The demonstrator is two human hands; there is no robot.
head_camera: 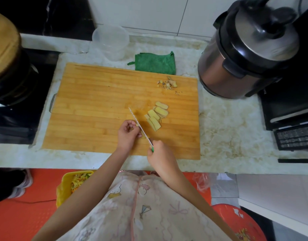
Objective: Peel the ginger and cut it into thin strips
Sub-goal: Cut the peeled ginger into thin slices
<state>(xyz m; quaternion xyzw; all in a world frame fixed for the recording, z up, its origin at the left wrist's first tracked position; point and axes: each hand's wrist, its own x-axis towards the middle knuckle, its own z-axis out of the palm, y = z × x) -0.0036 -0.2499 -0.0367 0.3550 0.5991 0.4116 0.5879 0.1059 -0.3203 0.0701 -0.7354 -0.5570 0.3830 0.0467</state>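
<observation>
Step in hand: slicing, judged from the state of the cutting board, which lies on the worktop.

- Right hand: fingers clamped round the green handle of the knife, blade pointing away across the board.
- Left hand: fingers curled, pinching a small ginger piece against the left side of the blade.
- Ginger slices: peeled, pale yellow, lying overlapped just right of the blade.
- Peel scraps: heaped near the board's far right corner, well apart from the work.

Assessment: peeling appears complete; no thin strips are seen yet.

Recommendations: the remaining piece is small, so keep the left fingertips tucked behind the knuckles. Cut with a short, controlled stroke. Then stack the slices flat and cut lengthwise into narrow strips.

Risk: the small piece may slip under the blade.
</observation>
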